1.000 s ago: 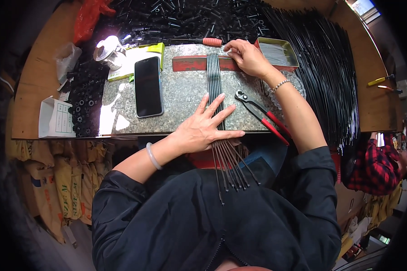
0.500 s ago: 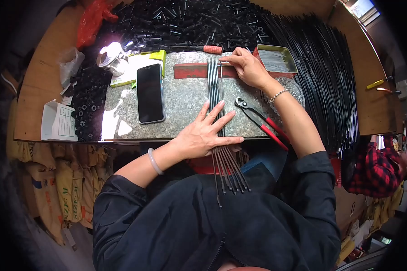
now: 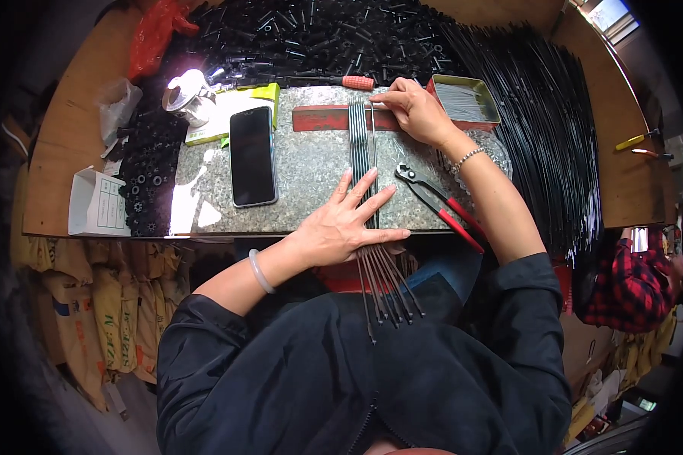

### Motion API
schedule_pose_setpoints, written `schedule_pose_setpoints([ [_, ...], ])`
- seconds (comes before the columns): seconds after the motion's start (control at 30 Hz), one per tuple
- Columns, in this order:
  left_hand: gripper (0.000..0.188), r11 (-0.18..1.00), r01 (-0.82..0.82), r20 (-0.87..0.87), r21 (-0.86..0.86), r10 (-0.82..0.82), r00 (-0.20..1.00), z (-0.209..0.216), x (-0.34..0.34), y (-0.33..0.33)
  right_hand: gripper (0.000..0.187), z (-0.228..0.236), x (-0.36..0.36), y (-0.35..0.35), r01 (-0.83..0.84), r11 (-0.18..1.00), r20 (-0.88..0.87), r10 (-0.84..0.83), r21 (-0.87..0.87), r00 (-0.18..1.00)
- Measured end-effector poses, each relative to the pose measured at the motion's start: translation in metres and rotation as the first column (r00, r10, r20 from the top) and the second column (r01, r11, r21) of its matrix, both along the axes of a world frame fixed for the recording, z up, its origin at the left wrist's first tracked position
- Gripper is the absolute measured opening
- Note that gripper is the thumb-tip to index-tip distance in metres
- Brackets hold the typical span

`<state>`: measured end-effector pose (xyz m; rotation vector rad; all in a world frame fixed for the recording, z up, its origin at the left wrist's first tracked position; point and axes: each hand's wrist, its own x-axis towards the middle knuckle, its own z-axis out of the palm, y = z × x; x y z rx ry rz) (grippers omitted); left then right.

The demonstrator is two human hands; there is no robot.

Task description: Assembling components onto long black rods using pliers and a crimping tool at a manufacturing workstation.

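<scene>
Seen from above, a person in a dark jacket sits at a speckled grey stone slab (image 3: 311, 189) laid on a wooden bench. A row of thin dark metal rods (image 3: 363, 148) lies side by side across the middle of the slab, running from its far edge to its near edge and fanning out past the near edge over the lap. The left hand (image 3: 349, 224) lies flat and open on the rods at the slab's near edge, fingers spread, pressing them down without gripping. The right hand (image 3: 413, 110) rests at the slab's far edge, fingertips pinched on the far end of one rod beside a red bar (image 3: 322, 117). Just right of that hand, at the slab's far right corner, sits a shallow metal tray (image 3: 470, 102) holding a stack of thin grey rods. Red-handled pliers (image 3: 440, 206) lie on the slab right of the rods. A black phone (image 3: 252, 155) lies on the slab's left part. Beyond the slab's far edge is a heap of black tubes (image 3: 311, 34).
</scene>
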<state>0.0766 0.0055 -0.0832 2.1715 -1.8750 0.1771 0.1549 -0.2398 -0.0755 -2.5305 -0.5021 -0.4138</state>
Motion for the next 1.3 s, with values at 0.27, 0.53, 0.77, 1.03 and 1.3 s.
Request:
schedule_pose_setpoints([
  [0.27,0.063,1.0,-0.004,-0.085,-0.029,0.001,0.996,0.002,0.0,-0.001,0.018,0.0,0.003,0.003,0.009,0.996,-0.063,-0.004,0.085,0.998],
  [0.53,0.072,1.0,0.006,-0.016,-0.006,-0.006,1.0,0.001,0.003,0.0,0.02,0.003,0.01,0.006,-0.029,0.988,-0.085,0.043,0.154,0.995],
  [0.77,0.079,1.0,-0.002,-0.034,0.0,0.002,0.999,0.001,0.003,0.0,0.027,0.0,0.013,0.004,-0.113,0.987,-0.093,0.124,0.113,0.988],
  [1.03,0.079,0.999,-0.011,-0.038,-0.033,0.01,0.999,-0.001,0.003,0.0,0.027,-0.001,0.009,0.007,-0.048,0.996,-0.087,0.055,0.082,0.995],
  [1.3,0.082,0.999,-0.025,-0.023,-0.027,0.025,0.999,-0.003,0.002,0.001,0.024,-0.001,0.009,0.01,-0.05,0.991,-0.088,0.061,0.125,0.994],
])
